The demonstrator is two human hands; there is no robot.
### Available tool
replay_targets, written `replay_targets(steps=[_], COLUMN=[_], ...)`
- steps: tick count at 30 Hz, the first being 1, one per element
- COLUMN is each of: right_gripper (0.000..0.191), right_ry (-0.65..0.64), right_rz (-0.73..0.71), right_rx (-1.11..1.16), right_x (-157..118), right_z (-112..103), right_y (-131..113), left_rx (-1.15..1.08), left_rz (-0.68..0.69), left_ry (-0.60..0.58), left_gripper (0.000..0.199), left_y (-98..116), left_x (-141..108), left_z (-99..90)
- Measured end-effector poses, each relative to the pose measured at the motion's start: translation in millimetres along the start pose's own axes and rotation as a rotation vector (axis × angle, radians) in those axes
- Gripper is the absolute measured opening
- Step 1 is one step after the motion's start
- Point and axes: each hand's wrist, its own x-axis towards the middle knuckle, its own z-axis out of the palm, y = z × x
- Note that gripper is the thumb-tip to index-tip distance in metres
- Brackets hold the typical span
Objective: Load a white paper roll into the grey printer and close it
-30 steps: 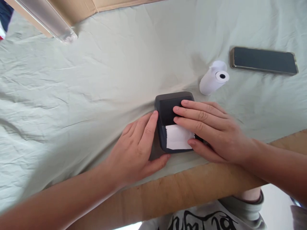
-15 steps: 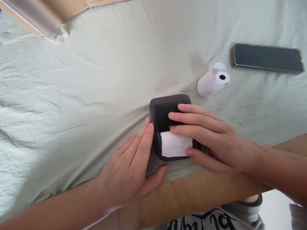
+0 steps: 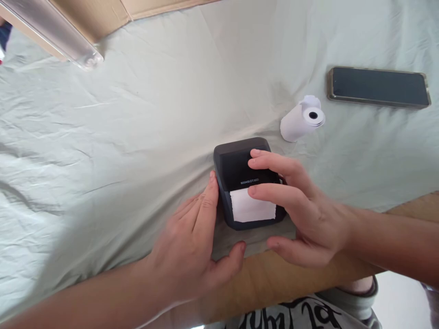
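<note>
A black label printer point(image 3: 236, 169) with "NIIMBOT" lettering lies on the cloth, and a white strip of paper point(image 3: 252, 210) covers its lower front. My left hand point(image 3: 192, 237) rests its fingertips against the printer's left side, thumb stretched away, gripping nothing. Over the printer's right part is my right hand point(image 3: 305, 214), fingers spread, with fingertips at its top face and the paper's upper edge; the thumb is off the printer. Up and to the right, a white paper roll point(image 3: 297, 123) with a dark core lies tilted on the cloth.
A phone point(image 3: 379, 87) in a clear case lies at the upper right. At the upper left are a clear plastic piece point(image 3: 65, 39) and cardboard point(image 3: 98, 18). The wooden table edge point(image 3: 270, 278) runs beneath my forearms.
My right hand has lifted and spread its fingers, uncovering more lettering, and its thumb has come off the printer's lower corner. My left hand stays at the side. The view has shifted slightly.
</note>
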Motion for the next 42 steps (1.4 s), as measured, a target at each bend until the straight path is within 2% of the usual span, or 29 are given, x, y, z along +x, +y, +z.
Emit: replay_targets(steps=[5, 9, 14, 16, 19, 20, 22, 25, 30, 37, 40, 41, 42], right_gripper=[0.05, 0.039, 0.04, 0.032, 0.016, 0.015, 0.027, 0.033, 0.037, 0.045, 0.044, 0.043, 0.042], right_ry=[0.009, -0.014, 0.165, 0.125, -0.033, -0.055, -0.036, 0.043, -0.104, -0.124, -0.105, -0.098, -0.093], right_rz=[-0.041, 0.054, 0.2, 0.275, 0.475, 0.54, 0.611, 0.608, 0.593, 0.603, 0.593, 0.594, 0.601], right_rx=[-0.035, -0.117, -0.244, -0.276, -0.138, -0.079, -0.027, -0.033, 0.105, 0.183, 0.159, 0.148, 0.136], right_x=[6, 11, 10, 8, 6, 6, 7, 7, 7, 9, 9, 10, 10], right_z=[-1, -7, -16, -20, -20, -19, -15, -11, -16, -21, -21, -20, -19], right_y=[-5, -14, -20, -21, -20, -19, -17, -13, -7, -1, -2, -2, -3], left_rx=[0.101, 0.196, 0.223, 0.252, 0.285, 0.289, 0.288, 0.27, 0.18, 0.139, 0.161, 0.169, 0.162], left_rz=[0.043, 0.099, 0.058, 0.069, 0.075, 0.066, 0.043, 0.022, -0.021, -0.067, -0.062, -0.061, -0.05], left_ry=[0.055, 0.121, 0.058, 0.046, 0.051, 0.049, 0.042, 0.035, 0.035, 0.008, 0.047, 0.115, 0.112], left_gripper=[0.108, 0.1, 0.091, 0.088, 0.086, 0.086, 0.085, 0.083, 0.092, 0.088, 0.086, 0.084, 0.084], left_y=[-1, -6, -10, -10, -9, -9, -9, -8, -10, -17, -23, -24, -25], left_x=[1, 2, 5, 5, 6, 6, 5, 4, 5, 4, 1, 1, 2], left_z=[5.6, 3.7, 1.5, 3.4, 7.3, 8.5, 10.0, 10.7, 8.2, 4.1, 5.7, 5.4, 4.3])
